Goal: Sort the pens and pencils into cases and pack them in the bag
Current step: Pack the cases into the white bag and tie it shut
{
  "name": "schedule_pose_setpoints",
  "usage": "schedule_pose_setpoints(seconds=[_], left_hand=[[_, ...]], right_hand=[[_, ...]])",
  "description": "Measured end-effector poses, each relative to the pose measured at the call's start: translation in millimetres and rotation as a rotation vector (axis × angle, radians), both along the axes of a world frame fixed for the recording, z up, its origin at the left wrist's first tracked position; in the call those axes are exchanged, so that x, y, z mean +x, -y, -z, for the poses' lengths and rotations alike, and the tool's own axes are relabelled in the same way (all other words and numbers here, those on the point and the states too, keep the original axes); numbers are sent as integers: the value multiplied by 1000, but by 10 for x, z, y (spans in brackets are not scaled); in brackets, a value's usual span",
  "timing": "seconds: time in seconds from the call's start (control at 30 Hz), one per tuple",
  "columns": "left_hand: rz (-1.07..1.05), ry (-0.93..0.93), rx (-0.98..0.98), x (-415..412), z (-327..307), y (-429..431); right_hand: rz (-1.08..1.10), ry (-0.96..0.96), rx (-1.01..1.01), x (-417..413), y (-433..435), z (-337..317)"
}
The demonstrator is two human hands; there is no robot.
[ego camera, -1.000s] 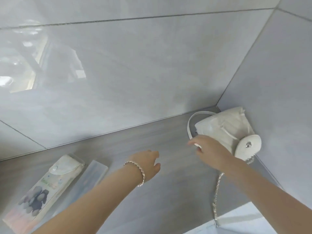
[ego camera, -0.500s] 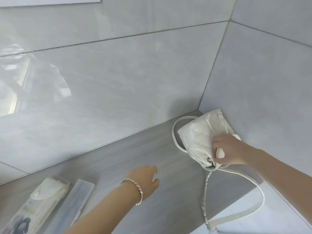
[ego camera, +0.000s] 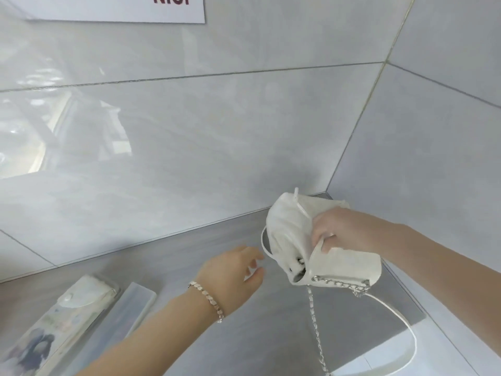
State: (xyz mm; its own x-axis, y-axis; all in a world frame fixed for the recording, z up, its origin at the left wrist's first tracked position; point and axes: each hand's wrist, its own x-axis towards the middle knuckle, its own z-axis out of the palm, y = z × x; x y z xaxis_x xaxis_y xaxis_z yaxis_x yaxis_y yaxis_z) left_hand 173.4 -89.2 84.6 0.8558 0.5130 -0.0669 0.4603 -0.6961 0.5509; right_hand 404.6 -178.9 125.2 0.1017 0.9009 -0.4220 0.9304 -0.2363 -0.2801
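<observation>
A small white bag (ego camera: 287, 229) with a chain strap (ego camera: 315, 332) is lifted off the grey table (ego camera: 189, 256) near the wall corner. My right hand (ego camera: 336, 232) grips its flap, which is pulled up so the dark opening faces left. Just left of the bag hovers my left hand (ego camera: 233, 270), wearing a bracelet, its fingers loosely spread and holding nothing. Two flat cases lie at the lower left: a printed case with a white snap flap (ego camera: 62, 318) and a translucent case (ego camera: 130, 305) beside it. No pens or pencils are visible.
Glossy tiled walls (ego camera: 217, 131) close in behind and on the right, meeting in a corner just behind the bag. A white sign with red letters (ego camera: 135, 9) hangs at the top. The table's right edge (ego camera: 406, 297) drops off to a light floor.
My right hand has lifted the bag off the table and opened its flap. The left hand has moved closer to the bag. The camera has tilted up.
</observation>
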Motion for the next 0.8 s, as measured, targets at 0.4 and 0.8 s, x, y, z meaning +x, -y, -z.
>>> schedule_pose_setpoints(seconds=[0.4, 0.8], left_hand=[[-440, -58, 51, -557, -2, -253], [-619, -224, -240, -1032, 850, -371]], right_hand=[[29, -643, 194, -1320, -886, 250], [437, -408, 637, -1797, -437, 1319]])
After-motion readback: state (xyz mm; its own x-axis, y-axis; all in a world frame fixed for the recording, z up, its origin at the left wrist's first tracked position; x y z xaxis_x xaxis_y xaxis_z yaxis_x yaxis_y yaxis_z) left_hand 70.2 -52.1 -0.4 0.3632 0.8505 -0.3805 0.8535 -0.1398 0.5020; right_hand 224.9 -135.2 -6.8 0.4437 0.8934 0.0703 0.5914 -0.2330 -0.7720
